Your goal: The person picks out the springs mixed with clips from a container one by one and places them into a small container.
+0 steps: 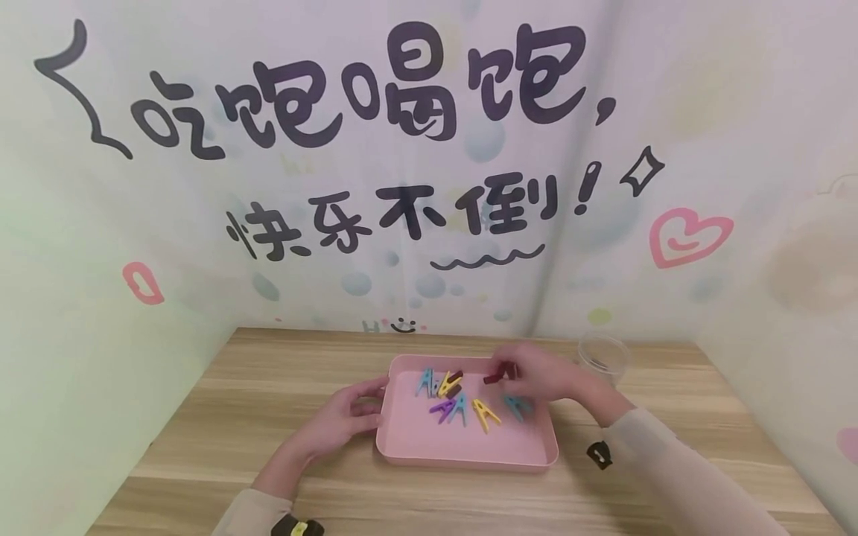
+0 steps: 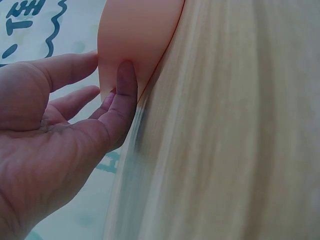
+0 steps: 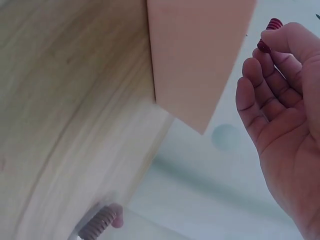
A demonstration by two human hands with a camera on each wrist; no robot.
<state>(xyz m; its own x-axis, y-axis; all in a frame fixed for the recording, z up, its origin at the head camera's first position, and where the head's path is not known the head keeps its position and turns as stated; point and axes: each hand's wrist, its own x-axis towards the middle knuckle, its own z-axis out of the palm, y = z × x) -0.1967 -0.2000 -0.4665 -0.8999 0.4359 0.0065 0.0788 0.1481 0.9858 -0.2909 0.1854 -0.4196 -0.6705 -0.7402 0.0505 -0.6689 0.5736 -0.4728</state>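
The right hand pinches a dark red piece above the far right of the pink tray, its ridges clear only from the right wrist; the left hand touches the tray's left side with relaxed fingers; the head view alone shows clothespegs inside

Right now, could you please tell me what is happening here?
A person's right hand pinches a dark red ribbed piece over the pink tray, while the left hand touches its left side. Clothespins and two brown pieces lie in it; a clear container stands near its far right corner.
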